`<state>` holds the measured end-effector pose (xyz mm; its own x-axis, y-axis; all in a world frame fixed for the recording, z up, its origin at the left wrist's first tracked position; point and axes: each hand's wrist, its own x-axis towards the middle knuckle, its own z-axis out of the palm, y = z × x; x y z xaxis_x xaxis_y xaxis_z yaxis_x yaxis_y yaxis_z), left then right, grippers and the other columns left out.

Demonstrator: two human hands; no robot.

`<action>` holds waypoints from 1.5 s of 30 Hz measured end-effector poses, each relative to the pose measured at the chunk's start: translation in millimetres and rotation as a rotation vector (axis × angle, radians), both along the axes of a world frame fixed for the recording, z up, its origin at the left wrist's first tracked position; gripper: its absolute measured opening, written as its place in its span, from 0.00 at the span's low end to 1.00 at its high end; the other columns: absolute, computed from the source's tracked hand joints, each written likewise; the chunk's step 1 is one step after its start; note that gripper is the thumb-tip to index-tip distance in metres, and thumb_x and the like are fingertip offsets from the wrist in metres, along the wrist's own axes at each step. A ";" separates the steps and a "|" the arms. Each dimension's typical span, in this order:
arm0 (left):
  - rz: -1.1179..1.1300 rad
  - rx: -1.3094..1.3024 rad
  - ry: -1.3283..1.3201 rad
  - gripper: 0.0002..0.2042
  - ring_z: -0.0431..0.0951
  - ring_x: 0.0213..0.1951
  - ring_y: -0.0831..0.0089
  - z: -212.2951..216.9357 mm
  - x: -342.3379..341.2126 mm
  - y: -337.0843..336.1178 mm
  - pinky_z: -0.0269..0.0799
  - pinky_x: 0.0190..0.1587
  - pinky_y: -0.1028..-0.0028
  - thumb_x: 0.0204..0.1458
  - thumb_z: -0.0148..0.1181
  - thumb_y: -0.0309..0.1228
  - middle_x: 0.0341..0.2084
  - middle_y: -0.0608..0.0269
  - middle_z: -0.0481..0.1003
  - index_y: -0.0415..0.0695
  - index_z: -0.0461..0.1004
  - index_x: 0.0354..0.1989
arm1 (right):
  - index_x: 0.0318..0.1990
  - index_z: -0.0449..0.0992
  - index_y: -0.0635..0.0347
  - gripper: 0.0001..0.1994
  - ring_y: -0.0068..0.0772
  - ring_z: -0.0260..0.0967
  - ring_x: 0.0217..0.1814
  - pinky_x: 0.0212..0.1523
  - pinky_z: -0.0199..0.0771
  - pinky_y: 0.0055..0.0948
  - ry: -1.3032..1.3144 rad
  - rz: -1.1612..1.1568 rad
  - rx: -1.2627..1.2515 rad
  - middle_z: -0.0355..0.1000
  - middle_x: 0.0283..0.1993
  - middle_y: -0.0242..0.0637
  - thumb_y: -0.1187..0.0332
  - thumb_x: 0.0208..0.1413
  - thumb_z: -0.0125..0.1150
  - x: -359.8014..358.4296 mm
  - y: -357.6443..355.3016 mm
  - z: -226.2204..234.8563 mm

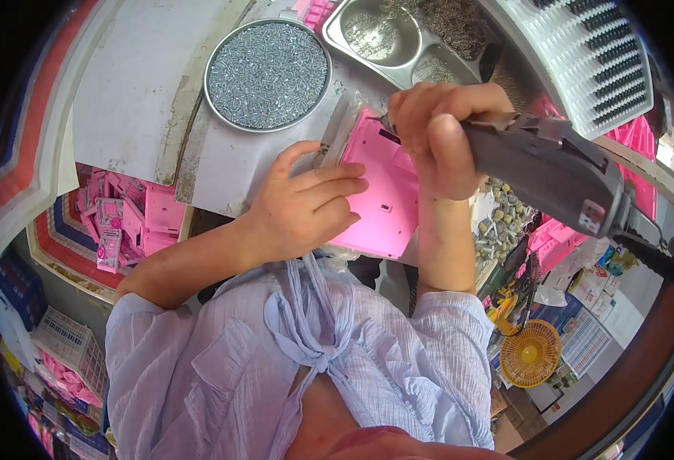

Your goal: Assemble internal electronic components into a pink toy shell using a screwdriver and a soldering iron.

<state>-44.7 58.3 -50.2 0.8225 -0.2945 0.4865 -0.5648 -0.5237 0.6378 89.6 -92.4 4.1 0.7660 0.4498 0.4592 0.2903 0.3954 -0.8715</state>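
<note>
A flat pink plastic panel [387, 192] lies on the grey worktop [145, 92]. My left hand [306, 203] rests flat on the panel's left side, fingers spread across it. My right hand [440, 138] grips a grey electric screwdriver [551, 165], whose tip is hidden behind my fingers at the panel's upper edge. The tool's body runs off to the right, where its cable continues.
A round metal tray [268, 74] full of small screws sits above my left hand. A metal divided tray [413, 38] with more screws is at the top. Pink plastic parts [126, 218] pile at the left. A white ribbed rack [582, 54] stands upper right.
</note>
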 end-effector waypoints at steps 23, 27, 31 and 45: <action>0.047 -0.133 0.134 0.06 0.82 0.51 0.74 5.6 -1.2 3.9 0.61 0.54 0.61 0.51 0.68 0.30 0.44 0.68 0.84 0.48 0.75 0.30 | 0.41 0.67 0.61 0.10 0.25 0.57 0.16 0.17 0.58 0.29 -0.138 0.077 -0.188 0.63 0.18 0.33 0.67 0.63 0.62 -16.3 -6.5 15.8; 0.053 -0.164 0.214 0.06 0.83 0.49 0.72 14.2 9.2 15.3 0.59 0.64 0.54 0.51 0.70 0.29 0.42 0.68 0.84 0.48 0.78 0.35 | 0.44 0.69 0.61 0.13 0.26 0.59 0.16 0.18 0.61 0.30 -0.011 0.244 0.059 0.64 0.19 0.30 0.62 0.64 0.63 -34.1 -14.4 57.8; 0.090 -0.169 0.180 0.07 0.84 0.47 0.72 13.0 4.1 15.9 0.53 0.70 0.48 0.51 0.70 0.28 0.40 0.68 0.85 0.49 0.79 0.38 | 0.41 0.69 0.64 0.15 0.29 0.63 0.19 0.23 0.67 0.33 0.089 0.271 0.117 0.66 0.22 0.34 0.63 0.60 0.68 -48.2 -14.5 55.3; 0.507 0.395 0.063 0.08 0.70 0.53 0.62 9.9 58.4 90.0 0.58 0.57 0.54 0.42 0.72 0.35 0.46 0.59 0.76 0.47 0.82 0.29 | 0.39 0.69 0.62 0.12 0.31 0.64 0.21 0.26 0.67 0.33 0.217 0.063 -0.096 0.67 0.23 0.35 0.69 0.58 0.68 -94.3 -9.3 37.8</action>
